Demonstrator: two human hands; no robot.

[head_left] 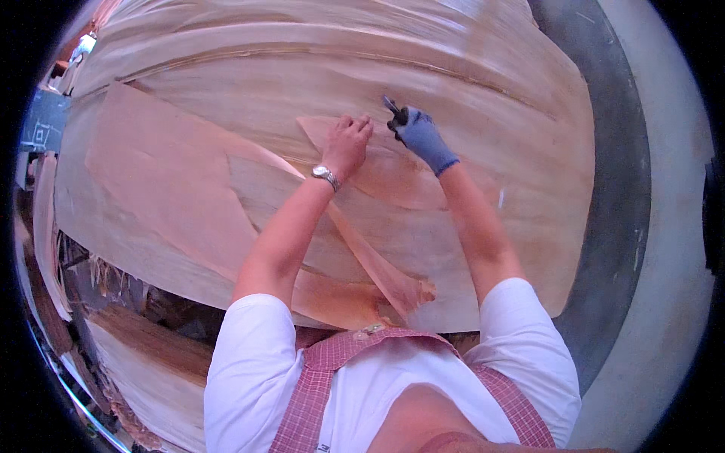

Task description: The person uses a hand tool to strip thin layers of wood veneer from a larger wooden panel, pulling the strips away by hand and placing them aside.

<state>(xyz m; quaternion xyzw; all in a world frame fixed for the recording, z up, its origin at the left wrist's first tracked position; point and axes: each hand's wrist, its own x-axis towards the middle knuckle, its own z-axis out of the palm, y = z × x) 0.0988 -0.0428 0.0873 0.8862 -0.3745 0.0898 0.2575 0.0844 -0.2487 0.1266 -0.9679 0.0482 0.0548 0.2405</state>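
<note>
A large pale wood veneer sheet point(468, 75) lies spread in front of me, with a pinker veneer piece point(158, 181) overlapping it at the left and a narrow torn strip point(377, 268) running toward my body. My left hand point(347, 143), bare with a silver wristwatch point(325, 175), presses fingers down on a pinkish patch of veneer point(393, 177). My right hand point(421, 136) wears a blue glove and grips a small dark tool point(393, 108), whose tip touches the sheet just right of my left fingers.
A grey floor band point(619, 189) and a lighter concrete strip point(680, 226) curve along the right. More stacked veneer sheets point(151, 362) and splintered scraps point(113, 279) lie at the lower left. A dark object with markings point(44, 124) sits at the far left.
</note>
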